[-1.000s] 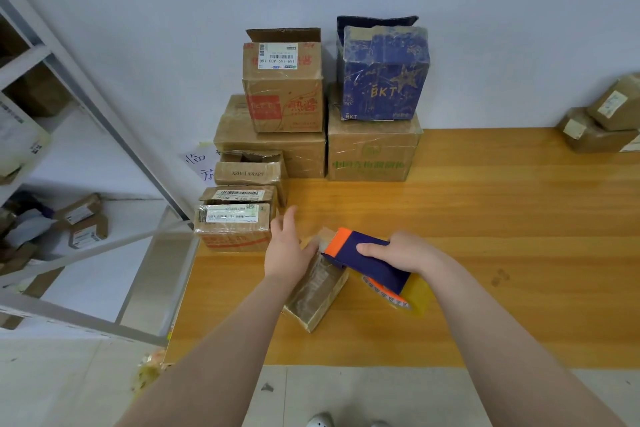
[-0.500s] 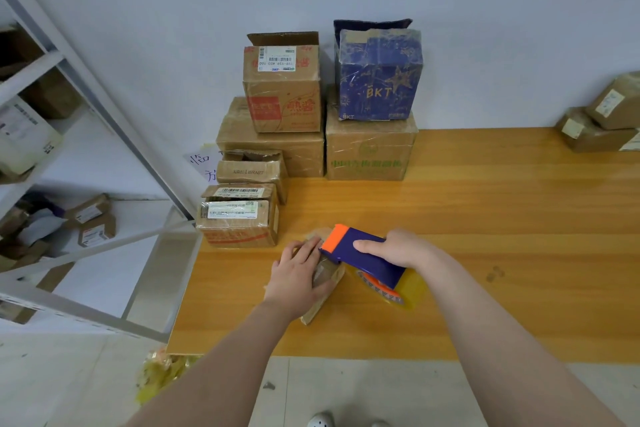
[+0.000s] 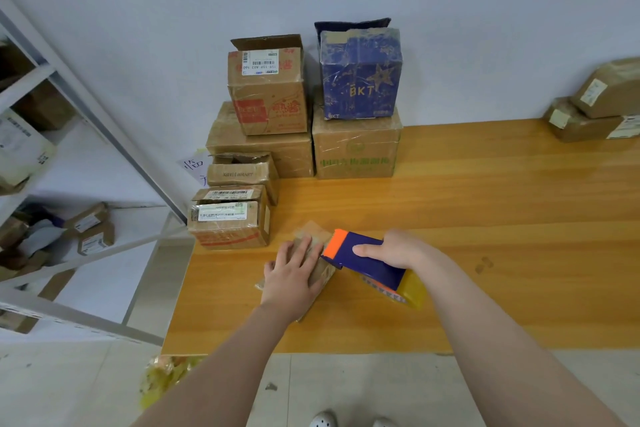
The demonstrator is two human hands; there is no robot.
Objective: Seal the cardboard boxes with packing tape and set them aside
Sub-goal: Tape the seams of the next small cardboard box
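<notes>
A small flat cardboard box [image 3: 317,236] lies on the wooden table [image 3: 485,204] near its front left. My left hand [image 3: 292,270] lies flat on top of it, fingers straight, covering most of the box. My right hand [image 3: 398,250] grips a navy tape dispenser [image 3: 363,258] with an orange front end, which touches the box's right edge. A yellowish roll of tape [image 3: 408,291] hangs from the dispenser's rear.
Small labelled boxes [image 3: 228,222] are stacked at the table's left edge, larger brown boxes [image 3: 266,90] and a blue BKT box [image 3: 360,76] against the wall. Two parcels [image 3: 595,114] sit at the far right. A metal shelf rack [image 3: 86,149] stands left of the table.
My left hand slid from the box's upper left corner down onto its top, and the box turned flatter on the table. The dispenser stayed against the box's right edge.
</notes>
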